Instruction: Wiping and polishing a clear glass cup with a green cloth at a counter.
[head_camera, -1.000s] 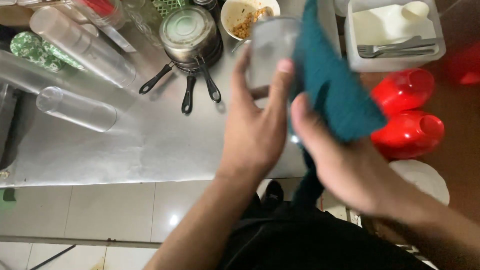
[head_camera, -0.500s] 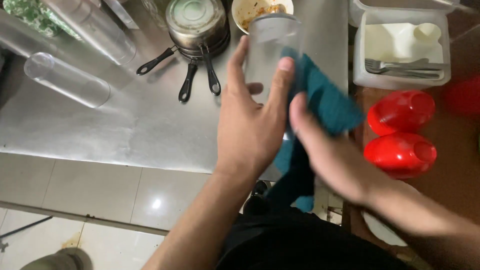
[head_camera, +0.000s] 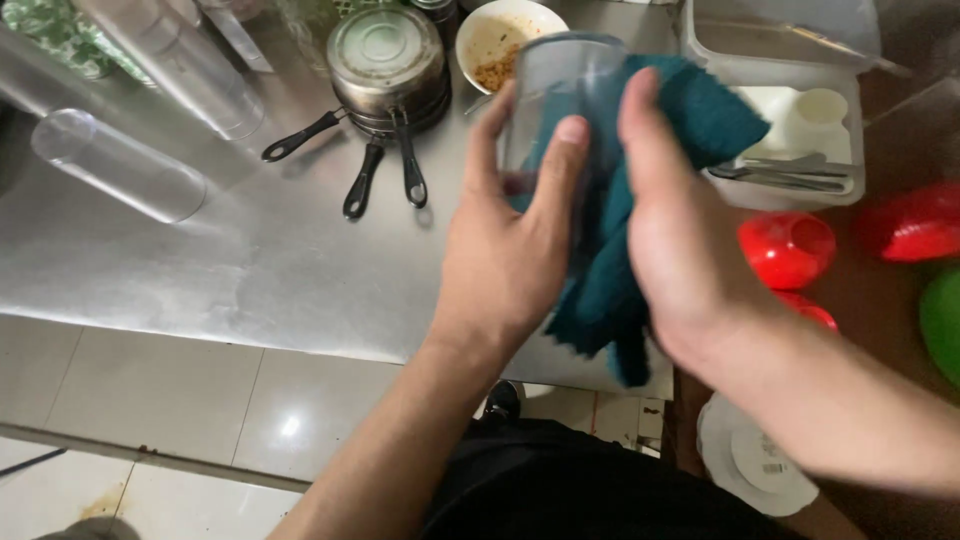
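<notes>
My left hand (head_camera: 505, 245) grips a clear drinking glass (head_camera: 560, 85) above the steel counter, fingers wrapped round its side. My right hand (head_camera: 675, 225) presses a dark teal cloth (head_camera: 700, 120) against the glass on its right side; the cloth wraps round the glass and its tail hangs down below both hands (head_camera: 600, 320). The lower part of the glass is hidden by my fingers and the cloth.
On the steel counter (head_camera: 200, 260) lie clear tumblers on their sides (head_camera: 115, 165) and stacked small pans with black handles (head_camera: 385, 65). A bowl with food scraps (head_camera: 500, 35) stands behind the glass. A white tray with cutlery (head_camera: 790, 150) and red lids (head_camera: 785, 248) are at the right.
My right hand has moved the cloth up and round the glass's right side. The view has shifted closer and slightly left.
</notes>
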